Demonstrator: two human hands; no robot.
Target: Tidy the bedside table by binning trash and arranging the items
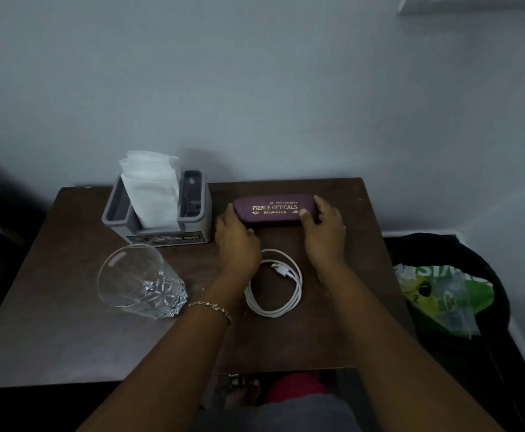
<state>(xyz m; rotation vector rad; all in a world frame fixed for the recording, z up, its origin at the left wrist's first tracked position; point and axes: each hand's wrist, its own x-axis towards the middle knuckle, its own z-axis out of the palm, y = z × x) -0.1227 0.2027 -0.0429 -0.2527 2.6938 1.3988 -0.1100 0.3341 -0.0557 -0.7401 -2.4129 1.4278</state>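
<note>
the purple glasses case (pixel 274 210) lies flat near the back of the counter (pixel 68 307), close to the wall. its long side runs left to right, so one short end points at each hand. the left hand (pixel 236 241) is at the left end and the right hand (pixel 323 232) is at the right end, and both touch the case. each grip is curled around its end, thumb on the near side and fingers over the top, so the case is held between the two hands. both hands are just as near, so neither one has to reach.

just left of the case stands the grey tissue holder (pixel 158 210). in front of the case, between the two arms, lies the white cable (pixel 275 283) in a loop. the glass (pixel 139 282) sits far to the left.

i think the case can slide sideways or back to line up with the holder, and the hands should lift clear of the cable.
</note>
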